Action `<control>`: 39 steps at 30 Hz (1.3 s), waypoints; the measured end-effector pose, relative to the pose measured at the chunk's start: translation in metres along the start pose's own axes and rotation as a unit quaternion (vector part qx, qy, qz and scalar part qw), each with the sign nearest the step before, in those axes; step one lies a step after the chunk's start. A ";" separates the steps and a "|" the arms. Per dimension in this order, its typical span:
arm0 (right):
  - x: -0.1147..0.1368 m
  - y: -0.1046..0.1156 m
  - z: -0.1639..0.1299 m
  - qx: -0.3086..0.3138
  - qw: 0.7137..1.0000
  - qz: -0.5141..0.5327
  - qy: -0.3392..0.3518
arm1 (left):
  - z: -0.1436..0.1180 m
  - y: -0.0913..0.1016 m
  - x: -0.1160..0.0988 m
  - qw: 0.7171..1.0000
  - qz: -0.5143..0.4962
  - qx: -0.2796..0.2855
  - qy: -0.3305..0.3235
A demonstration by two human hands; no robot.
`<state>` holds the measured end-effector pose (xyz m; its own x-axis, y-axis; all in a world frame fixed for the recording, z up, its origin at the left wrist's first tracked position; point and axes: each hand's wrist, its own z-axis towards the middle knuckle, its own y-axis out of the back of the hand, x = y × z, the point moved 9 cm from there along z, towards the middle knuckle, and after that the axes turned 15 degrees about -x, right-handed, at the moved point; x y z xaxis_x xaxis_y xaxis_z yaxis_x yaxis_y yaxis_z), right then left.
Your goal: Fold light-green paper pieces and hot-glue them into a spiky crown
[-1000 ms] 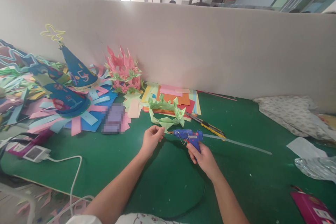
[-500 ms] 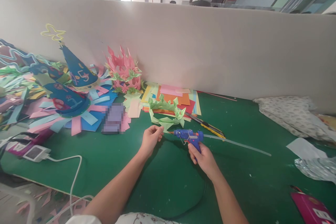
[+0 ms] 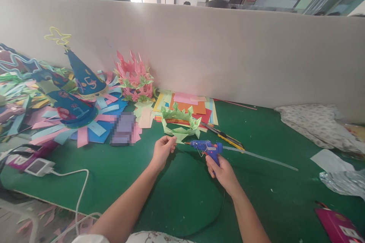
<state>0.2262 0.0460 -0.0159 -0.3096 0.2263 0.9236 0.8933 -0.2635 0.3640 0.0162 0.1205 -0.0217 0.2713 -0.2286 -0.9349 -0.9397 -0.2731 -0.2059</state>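
Observation:
My left hand (image 3: 164, 152) is closed in a pinch at the near lower edge of a light green folded-paper crown (image 3: 182, 133), which has pointed tips around its rim. Exactly how much paper sits between the fingertips is hidden. In my right hand (image 3: 220, 169) is a blue hot glue gun (image 3: 203, 146), gripped by its handle. Its nozzle points left, a short way from my left fingertips and the crown's lower edge. A long clear glue stick (image 3: 264, 156) sticks out of the gun's back.
Behind the crown lie coloured paper sheets (image 3: 191, 106) and a yellow-black utility knife (image 3: 228, 139). Pink paper crowns (image 3: 135, 78), blue cone hats (image 3: 75, 108) and a blurred-out phone (image 3: 123, 129) are on the left. A power strip (image 3: 40, 166) with a white cable stands near the table's left edge.
The glue gun has shifted slightly right, its nozzle a little farther from my left fingertips. My left hand and the crown have barely moved.

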 end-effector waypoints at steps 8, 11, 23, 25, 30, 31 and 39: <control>-0.007 0.022 0.008 -0.063 0.998 -0.003 -0.027 | 0.002 0.001 -0.001 1.000 -0.009 -0.004 -0.001; -0.009 0.036 0.012 -0.096 0.993 -0.071 -0.021 | 0.003 0.001 -0.003 1.000 -0.023 -0.005 -0.006; 0.005 0.056 0.014 -0.151 0.939 -0.294 0.092 | 0.000 -0.001 -0.008 0.998 0.009 0.013 -0.067; 0.009 0.063 0.012 -0.183 0.920 -0.331 0.099 | -0.001 -0.001 -0.012 0.996 0.028 0.009 -0.090; 0.054 0.062 0.007 -0.223 0.906 -0.311 0.182 | -0.004 -0.002 -0.019 0.987 0.074 0.011 -0.140; 0.069 0.053 0.007 -0.198 0.913 -0.281 0.220 | -0.005 -0.002 -0.021 0.984 0.084 0.013 -0.154; 0.151 -0.051 0.022 0.051 0.917 -0.201 0.341 | -0.003 0.001 -0.018 0.984 0.050 0.004 -0.169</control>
<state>0.1409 0.1147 0.1026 -0.7205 -0.3622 0.5914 0.6781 -0.1898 0.7100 0.0111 0.1213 -0.0040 0.0937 0.0702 -0.9931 -0.9600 -0.2580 -0.1088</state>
